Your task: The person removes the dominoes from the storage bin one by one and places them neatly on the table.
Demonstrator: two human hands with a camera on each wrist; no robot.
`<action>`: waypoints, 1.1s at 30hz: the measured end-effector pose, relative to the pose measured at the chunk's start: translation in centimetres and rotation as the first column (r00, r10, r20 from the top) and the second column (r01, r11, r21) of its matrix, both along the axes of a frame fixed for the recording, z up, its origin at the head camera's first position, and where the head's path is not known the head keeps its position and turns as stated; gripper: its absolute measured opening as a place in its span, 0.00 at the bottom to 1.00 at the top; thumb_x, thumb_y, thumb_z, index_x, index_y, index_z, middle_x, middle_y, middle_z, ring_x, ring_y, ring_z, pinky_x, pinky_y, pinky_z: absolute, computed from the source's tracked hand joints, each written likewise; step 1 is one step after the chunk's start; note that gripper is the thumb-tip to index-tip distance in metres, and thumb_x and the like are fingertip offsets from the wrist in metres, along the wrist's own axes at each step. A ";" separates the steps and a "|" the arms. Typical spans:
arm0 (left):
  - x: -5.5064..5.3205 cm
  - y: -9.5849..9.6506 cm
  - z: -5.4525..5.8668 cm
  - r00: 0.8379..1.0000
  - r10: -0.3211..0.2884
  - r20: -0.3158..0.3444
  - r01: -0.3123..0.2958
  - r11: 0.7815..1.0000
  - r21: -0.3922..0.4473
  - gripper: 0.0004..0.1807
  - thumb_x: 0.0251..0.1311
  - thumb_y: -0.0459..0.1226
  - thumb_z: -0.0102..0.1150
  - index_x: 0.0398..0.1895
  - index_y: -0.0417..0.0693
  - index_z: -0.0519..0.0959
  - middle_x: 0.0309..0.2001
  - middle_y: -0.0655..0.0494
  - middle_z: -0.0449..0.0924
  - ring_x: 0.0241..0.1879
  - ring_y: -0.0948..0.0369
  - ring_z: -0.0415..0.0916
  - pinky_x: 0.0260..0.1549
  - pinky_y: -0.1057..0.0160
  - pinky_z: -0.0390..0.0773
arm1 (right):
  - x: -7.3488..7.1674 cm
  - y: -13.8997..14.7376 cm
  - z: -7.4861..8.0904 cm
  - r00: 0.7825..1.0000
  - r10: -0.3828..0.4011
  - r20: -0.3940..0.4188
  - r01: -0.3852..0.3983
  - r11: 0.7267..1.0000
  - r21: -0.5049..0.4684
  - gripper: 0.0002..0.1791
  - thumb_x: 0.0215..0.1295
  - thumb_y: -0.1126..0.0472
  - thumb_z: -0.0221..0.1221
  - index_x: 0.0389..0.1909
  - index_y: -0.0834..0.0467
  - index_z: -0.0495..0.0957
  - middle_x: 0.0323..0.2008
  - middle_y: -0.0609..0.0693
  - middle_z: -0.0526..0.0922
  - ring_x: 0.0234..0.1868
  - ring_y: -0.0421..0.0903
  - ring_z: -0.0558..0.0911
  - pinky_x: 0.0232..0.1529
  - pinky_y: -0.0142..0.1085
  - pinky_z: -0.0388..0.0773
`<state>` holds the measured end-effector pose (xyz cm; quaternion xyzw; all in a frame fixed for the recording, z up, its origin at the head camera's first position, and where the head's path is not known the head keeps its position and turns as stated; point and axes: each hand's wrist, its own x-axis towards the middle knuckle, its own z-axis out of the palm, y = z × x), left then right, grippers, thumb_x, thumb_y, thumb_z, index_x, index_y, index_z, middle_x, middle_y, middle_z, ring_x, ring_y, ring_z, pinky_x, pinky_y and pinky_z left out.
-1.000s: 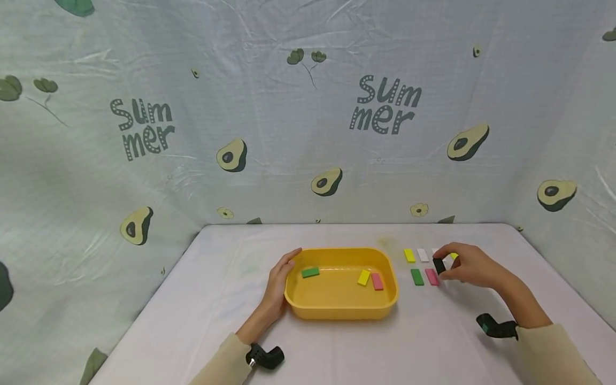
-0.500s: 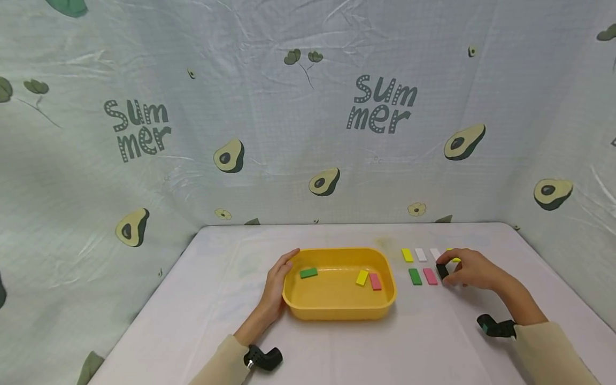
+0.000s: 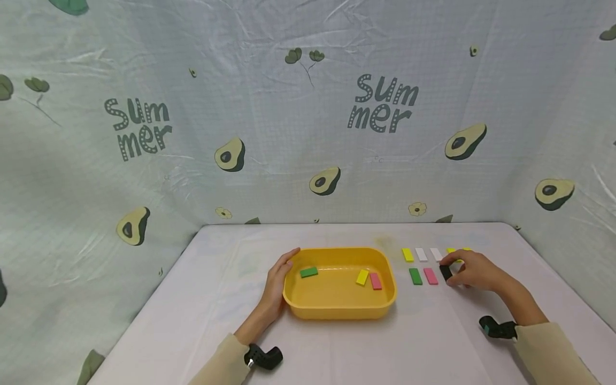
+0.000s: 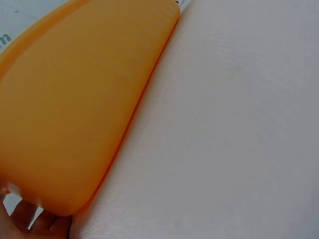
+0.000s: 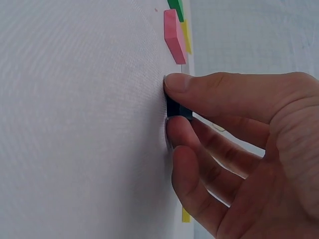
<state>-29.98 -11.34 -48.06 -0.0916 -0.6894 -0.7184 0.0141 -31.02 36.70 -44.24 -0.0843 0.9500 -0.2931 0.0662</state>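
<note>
In the head view, my right hand pinches a small black block between thumb and fingers, right at the table surface. The block continues a front row with a green block and a pink block. Seen from the right wrist, thumb and fingertips cover much of the black block, while the pink block lies just beyond the thumb. My left hand rests along the left end of a yellow plastic tray, its fingers extended against the wall.
Inside the tray lie a green block, a yellow block and a pink block. Behind the front row runs a back row with a yellow block, white blocks and further yellow ones partly behind my right hand. A printed cloth hangs behind the table.
My right hand has moved slightly right and down with the black block, widening its gap from the pink block. More of the back row shows. The left hand keeps its place at the tray.
</note>
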 end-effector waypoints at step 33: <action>0.2 0.0 0.4 1.000 -0.003 0.004 0.003 1.000 -0.001 0.25 0.81 0.39 0.37 0.76 0.46 0.68 0.78 0.47 0.63 0.78 0.48 0.59 0.79 0.44 0.58 | 0.4 -1.1 2.5 0.998 0.049 -0.042 -0.046 0.997 0.066 0.29 0.61 0.52 0.71 0.59 0.63 0.78 0.54 0.65 0.81 0.38 0.47 0.77 0.34 0.37 0.81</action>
